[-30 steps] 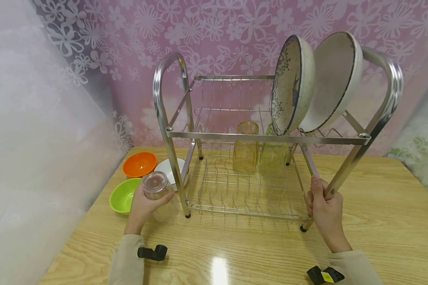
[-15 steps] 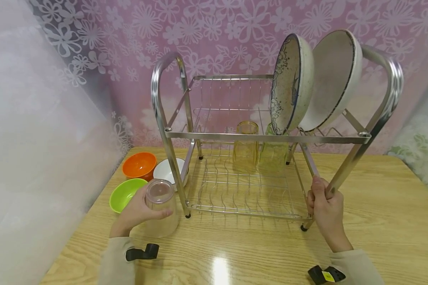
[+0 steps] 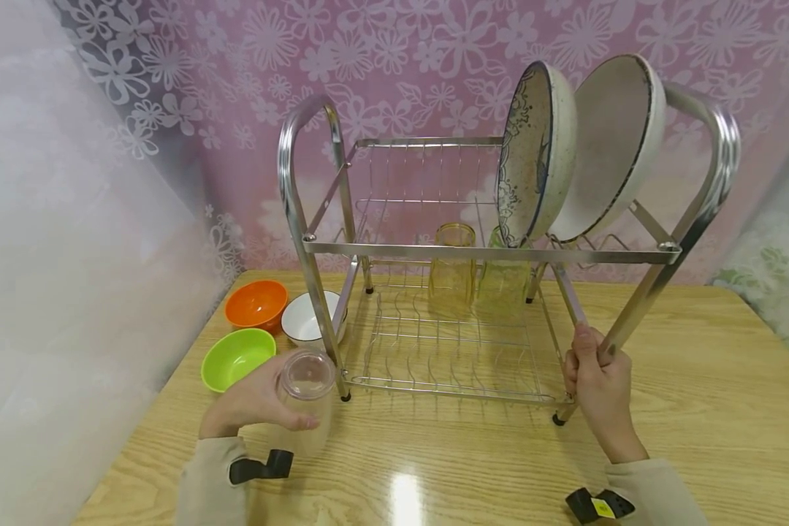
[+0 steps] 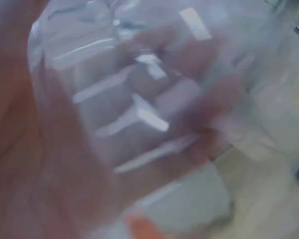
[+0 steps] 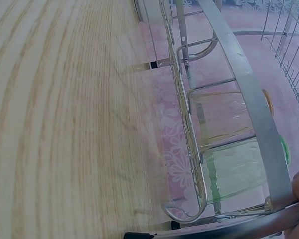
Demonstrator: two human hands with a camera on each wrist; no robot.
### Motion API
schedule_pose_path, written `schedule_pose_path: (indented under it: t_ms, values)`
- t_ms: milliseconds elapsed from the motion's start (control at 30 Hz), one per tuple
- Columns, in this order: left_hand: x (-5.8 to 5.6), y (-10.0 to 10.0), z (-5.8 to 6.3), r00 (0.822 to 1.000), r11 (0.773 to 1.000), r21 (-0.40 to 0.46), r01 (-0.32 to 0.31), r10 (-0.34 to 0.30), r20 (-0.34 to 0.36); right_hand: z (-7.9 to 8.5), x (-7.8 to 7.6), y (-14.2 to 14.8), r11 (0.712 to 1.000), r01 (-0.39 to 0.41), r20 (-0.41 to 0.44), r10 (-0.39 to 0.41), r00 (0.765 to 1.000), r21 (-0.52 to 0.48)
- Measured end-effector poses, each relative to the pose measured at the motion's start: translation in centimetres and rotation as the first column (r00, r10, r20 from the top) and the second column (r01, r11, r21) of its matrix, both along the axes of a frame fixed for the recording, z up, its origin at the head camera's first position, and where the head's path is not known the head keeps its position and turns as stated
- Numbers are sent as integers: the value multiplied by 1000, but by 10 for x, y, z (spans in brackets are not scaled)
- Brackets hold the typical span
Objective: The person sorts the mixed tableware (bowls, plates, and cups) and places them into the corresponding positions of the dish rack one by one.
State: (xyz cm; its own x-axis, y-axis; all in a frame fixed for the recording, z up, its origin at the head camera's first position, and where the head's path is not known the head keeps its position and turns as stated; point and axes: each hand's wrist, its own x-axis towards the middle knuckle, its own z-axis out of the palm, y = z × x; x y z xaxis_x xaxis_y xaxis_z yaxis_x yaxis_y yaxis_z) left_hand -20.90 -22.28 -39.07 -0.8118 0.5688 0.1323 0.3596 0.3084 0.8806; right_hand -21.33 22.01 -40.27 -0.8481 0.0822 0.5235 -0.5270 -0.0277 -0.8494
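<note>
My left hand [image 3: 256,398] grips a clear drinking glass [image 3: 307,380], its thick base turned upward, in front of the rack's left leg. In the left wrist view the glass [image 4: 134,99] fills most of the picture, blurred, with fingers seen through it. My right hand [image 3: 601,394] holds the front right leg of a two-tier metal dish rack [image 3: 434,398]. On the rack's lower tier stand a yellow glass [image 3: 451,281] and a green glass [image 3: 502,285], side by side. Two large bowls, a patterned bowl [image 3: 565,161] and a white bowl [image 3: 614,139], lean on edge in the upper tier.
Left of the rack sit an orange bowl [image 3: 256,305], a green bowl [image 3: 237,359] and a small white bowl [image 3: 302,319] on the wooden table [image 3: 473,467]. A pink flowered curtain [image 3: 401,66] hangs behind the rack.
My left hand has drawn the clear glass toward the front of the table and slightly right, away from the small bowls. The right hand keeps its grip on the rack leg.
</note>
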Motion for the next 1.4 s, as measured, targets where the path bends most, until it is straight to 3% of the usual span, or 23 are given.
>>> schedule_pose_path:
  t_ms: [133,300,433,667,867,1067,1200,1300,1400]
  values:
    - [1,13,12,992,991,-32,128,-129,-17,1,0,0,1000,4,0,-4,1000,-8]
    - [2,38,22,985,987,-13,162,-162,-60,2,0,1,1000,13,6,-13,1000,3]
    - [1,54,22,988,993,15,114,-111,-110,1,0,1,1000,27,16,-27,1000,12]
    - [-1,67,20,996,994,93,62,-55,-71,1,1,2,1000,15,16,-15,1000,1]
    - [5,76,30,996,991,125,-44,53,-74,0,1,2,1000,10,7,-10,1000,7]
    - [9,87,43,984,967,207,-148,166,-69,1,1,1,1000,16,2,-16,1000,26]
    - [7,98,53,958,934,250,-256,279,-62,2,2,0,1000,16,6,-16,1000,18]
    - [4,111,61,916,893,271,-360,393,-76,2,2,0,1000,19,14,-19,1000,16]
    - [-2,125,64,875,855,310,-416,469,-120,1,1,0,1000,15,16,-15,1000,24]
